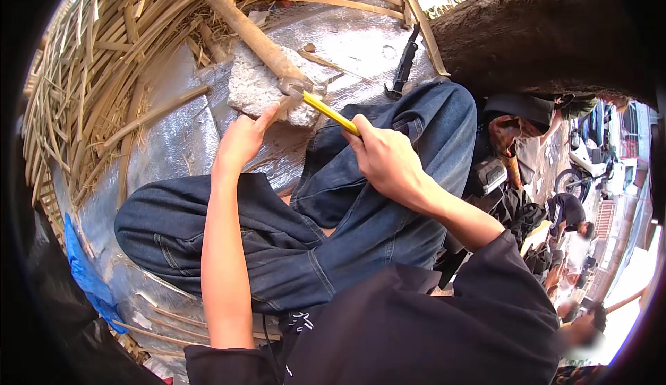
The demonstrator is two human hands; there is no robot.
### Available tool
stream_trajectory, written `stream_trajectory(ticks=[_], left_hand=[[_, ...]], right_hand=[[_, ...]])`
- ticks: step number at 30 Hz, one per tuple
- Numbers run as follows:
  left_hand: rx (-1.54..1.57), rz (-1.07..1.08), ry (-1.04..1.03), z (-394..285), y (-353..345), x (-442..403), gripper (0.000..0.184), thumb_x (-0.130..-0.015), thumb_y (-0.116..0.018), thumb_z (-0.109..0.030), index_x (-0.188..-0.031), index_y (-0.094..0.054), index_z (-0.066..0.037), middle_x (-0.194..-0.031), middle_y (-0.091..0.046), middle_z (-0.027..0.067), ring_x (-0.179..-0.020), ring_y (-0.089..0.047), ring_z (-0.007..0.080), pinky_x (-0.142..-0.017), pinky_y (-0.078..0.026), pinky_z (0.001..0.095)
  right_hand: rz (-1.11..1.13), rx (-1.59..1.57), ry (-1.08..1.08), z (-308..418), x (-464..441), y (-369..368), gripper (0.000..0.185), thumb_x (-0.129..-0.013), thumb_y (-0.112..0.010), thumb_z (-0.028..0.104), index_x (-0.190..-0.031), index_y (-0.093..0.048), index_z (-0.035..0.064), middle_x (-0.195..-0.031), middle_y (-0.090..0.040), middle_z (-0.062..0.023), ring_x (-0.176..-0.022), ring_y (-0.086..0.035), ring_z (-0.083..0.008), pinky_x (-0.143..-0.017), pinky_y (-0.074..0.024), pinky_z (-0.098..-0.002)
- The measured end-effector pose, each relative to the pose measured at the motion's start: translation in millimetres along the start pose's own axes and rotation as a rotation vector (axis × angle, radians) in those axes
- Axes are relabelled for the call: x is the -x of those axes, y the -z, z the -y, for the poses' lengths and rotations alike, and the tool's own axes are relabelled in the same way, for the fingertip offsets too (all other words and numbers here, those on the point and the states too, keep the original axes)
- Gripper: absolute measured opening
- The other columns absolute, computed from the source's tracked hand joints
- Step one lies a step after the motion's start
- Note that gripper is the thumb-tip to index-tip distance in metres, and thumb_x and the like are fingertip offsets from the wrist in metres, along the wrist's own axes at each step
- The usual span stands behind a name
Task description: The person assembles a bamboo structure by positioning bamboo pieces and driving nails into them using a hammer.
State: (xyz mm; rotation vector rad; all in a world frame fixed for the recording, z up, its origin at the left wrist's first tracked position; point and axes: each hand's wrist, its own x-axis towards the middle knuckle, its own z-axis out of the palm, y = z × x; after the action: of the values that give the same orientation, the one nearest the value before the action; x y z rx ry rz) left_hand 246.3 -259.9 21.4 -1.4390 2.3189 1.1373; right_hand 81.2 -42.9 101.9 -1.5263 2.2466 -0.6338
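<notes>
Fingers (pixel 359 126) of the right hand (pixel 390 159) are curled around the slim yellow handle of a hammer (pixel 331 113), closed firmly on it. Fingers of the left hand (pixel 241 141) point toward the hammer's grey metal head, the index finger stretched out ahead; whether they pinch the small brown piece at their tips cannot be told. The hammer's head is over a rough, pale grey stone block (pixel 251 80), just beyond the left fingertips. Above the block slants a long, round, light brown wooden pole (pixel 253 38), its near end beside the head; contact between them is unclear. Under the block spreads a shiny silver foil sheet (pixel 173 142). Right of the block, near the bent denim knee, lies a long black tool (pixel 405 62). Farther out, split tan bamboo strips (pixel 90 87) heap up at left, and a thick, dark brown tree trunk (pixel 541 38) crosses the upper right.
</notes>
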Motion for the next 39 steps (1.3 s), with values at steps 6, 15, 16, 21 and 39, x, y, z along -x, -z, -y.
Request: stream_trajectory(ticks=[6,15,16,21,39], left_hand=[[0.001,-0.049,-0.05,10,-5,-5,0.093,-0.091,-0.044,-0.076,-0.083,-0.065,0.014,-0.074,-0.061,0.0337,-0.077,-0.065,0.0442,-0.078,-0.048,0.0483],[0.008,-0.078,-0.031,10,-3,-1,0.093,-0.091,-0.043,-0.076,-0.092,-0.067,0.013,-0.086,-0.062,0.0394,-0.097,-0.064,0.0508,-0.084,-0.049,0.0512],[0.014,-0.075,-0.051,9,-2,-1,0.092,-0.091,-0.043,-0.076,-0.091,-0.067,0.013,-0.087,-0.062,0.0395,-0.097,-0.064,0.0511,-0.084,-0.048,0.0517],[-0.026,-0.049,-0.145,31,-16,-20,0.086,-0.096,-0.041,-0.069,-0.096,-0.07,0.011,-0.095,-0.065,0.0375,-0.099,-0.064,0.0487,-0.088,-0.049,0.0523],[-0.033,0.042,-0.07,6,3,-4,0.076,-0.095,-0.047,-0.064,-0.093,-0.07,0.008,-0.09,-0.066,0.0332,-0.088,-0.065,0.0456,-0.084,-0.049,0.0492]], right_hand=[[-0.166,-0.239,0.026,31,9,33,0.018,-0.1,-0.057,0.016,-0.095,-0.045,0.0034,-0.062,-0.055,-0.0217,-0.06,-0.06,-0.0447,-0.051,-0.0428,-0.0511],[-0.119,-0.074,-0.118,14,-5,10,0.023,-0.103,-0.051,0.022,-0.096,-0.047,0.0007,-0.065,-0.06,-0.0241,-0.063,-0.061,-0.0466,-0.056,-0.0451,-0.0549],[-0.14,-0.093,-0.068,24,-1,15,0.023,-0.103,-0.052,0.022,-0.096,-0.047,0.0011,-0.064,-0.06,-0.0235,-0.062,-0.061,-0.0461,-0.056,-0.0453,-0.054],[-0.094,-0.026,0.09,30,2,5,0.019,-0.101,-0.054,0.021,-0.097,-0.047,0.0032,-0.067,-0.062,-0.0204,-0.061,-0.062,-0.0431,-0.053,-0.0468,-0.0514],[0.113,0.337,0.109,9,-9,-2,0.017,-0.098,-0.057,0.018,-0.099,-0.049,0.0039,-0.068,-0.064,-0.015,-0.059,-0.066,-0.0349,-0.05,-0.0503,-0.0462]])
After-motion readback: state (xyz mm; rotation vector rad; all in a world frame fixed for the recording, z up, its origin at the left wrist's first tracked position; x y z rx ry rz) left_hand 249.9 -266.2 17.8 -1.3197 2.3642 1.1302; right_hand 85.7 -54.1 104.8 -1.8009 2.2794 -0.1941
